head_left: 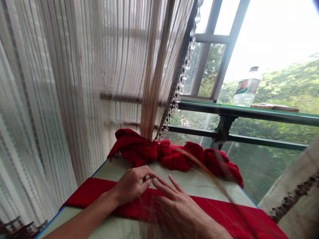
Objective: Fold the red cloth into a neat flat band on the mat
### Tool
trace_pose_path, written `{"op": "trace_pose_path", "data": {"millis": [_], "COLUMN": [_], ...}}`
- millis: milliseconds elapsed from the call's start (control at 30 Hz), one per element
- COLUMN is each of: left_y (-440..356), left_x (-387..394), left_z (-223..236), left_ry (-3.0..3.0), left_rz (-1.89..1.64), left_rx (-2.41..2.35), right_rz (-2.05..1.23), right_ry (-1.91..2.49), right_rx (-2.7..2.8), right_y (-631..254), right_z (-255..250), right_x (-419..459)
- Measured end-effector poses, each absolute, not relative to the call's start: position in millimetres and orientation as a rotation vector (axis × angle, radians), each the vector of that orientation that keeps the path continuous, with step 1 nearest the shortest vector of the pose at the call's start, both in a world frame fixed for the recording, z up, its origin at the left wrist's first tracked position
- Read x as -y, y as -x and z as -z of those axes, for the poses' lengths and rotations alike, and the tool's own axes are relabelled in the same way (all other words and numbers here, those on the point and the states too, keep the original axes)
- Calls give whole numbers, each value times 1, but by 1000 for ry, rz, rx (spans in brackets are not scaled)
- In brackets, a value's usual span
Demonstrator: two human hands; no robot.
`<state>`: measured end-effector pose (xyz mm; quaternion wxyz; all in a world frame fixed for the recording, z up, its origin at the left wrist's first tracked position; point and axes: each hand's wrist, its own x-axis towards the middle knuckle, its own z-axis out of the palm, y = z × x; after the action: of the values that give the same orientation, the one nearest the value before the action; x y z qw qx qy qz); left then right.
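A flat red cloth strip (219,212) lies across the pale tabletop (211,187). Over it, close together, are both my hands. My left hand (132,186) is curled, its thumb and index finger pinched near the fingertips of my right hand; anything between them is too small to make out. My right hand (176,202) reaches in palm down with fingers spread and nothing visible in them. Along the table's far edge lies a bunched, twisted red cloth (171,154). Blurred thin strands hang across the foreground, partly in front of my right hand.
A striped sheer curtain (119,66) with a beaded edge hangs to the left and behind the table. Beyond are a dark railing (269,116), a plastic bottle (249,88) and flat items (276,107) on the ledge. Pale fabric (291,186) hangs at right.
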<state>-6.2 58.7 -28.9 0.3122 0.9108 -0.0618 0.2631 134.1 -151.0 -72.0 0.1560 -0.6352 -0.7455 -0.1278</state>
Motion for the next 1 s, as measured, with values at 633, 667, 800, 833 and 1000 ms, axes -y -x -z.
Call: {"op": "trace_pose_path", "data": {"millis": [633, 667, 800, 833, 1000], "left_y": [8, 8, 8, 8, 9], "left_x": [-57, -57, -56, -56, -54], "left_z": [30, 30, 29, 28, 27], "left_ry": [-2426, -2433, -2447, -2442, -2433], "left_rz": [-596, -588, -567, -568, -568], "left_rx": [202, 193, 174, 171, 157], "right_rz": [297, 301, 318, 322, 337], "right_ry": [1891, 1893, 1875, 1870, 1859], "right_rx": [1994, 2001, 2024, 2025, 2006], "right_y": [-129, -129, -129, -129, -128], "right_z": [59, 58, 57, 57, 56], "right_x": [157, 158, 158, 158, 158]}}
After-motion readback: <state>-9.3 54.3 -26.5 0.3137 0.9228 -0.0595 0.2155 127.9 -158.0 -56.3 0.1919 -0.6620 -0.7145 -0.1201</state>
